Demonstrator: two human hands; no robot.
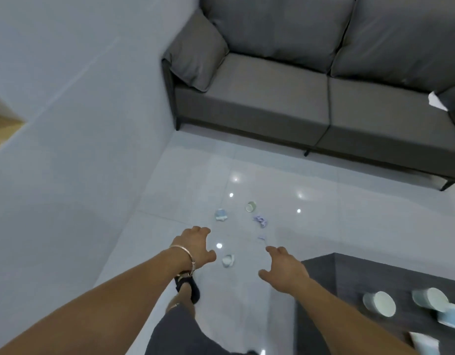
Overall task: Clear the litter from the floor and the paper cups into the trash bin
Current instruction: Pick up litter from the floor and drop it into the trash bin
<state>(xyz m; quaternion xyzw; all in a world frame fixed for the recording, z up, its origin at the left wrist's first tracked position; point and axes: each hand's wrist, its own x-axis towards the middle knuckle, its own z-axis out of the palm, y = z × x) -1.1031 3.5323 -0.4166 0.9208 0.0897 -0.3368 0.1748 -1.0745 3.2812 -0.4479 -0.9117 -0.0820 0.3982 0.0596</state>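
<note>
Left hand (195, 245) and right hand (283, 267) are held empty and loosely spread toward floor litter (259, 221); crushed cup (228, 260) at twelve o'clock is probably to be gripped next.

left grip (199, 245), right grip (281, 266), both outstretched, empty

both hands hang empty over the glossy pale tiled floor (170, 201), left hand (195, 248) and right hand (283, 270) with fingers loosely spread. a toppled white paper cup (227, 260) lies between them. at twelve o'clock from it lie a pale blue paper cup (220, 214), a pale green paper cup (250, 206) and crumpled lilac paper (259, 221). a grey fabric sofa (272, 98) stands at one o'clock, a dark table (324, 272) at four o'clock.
</note>
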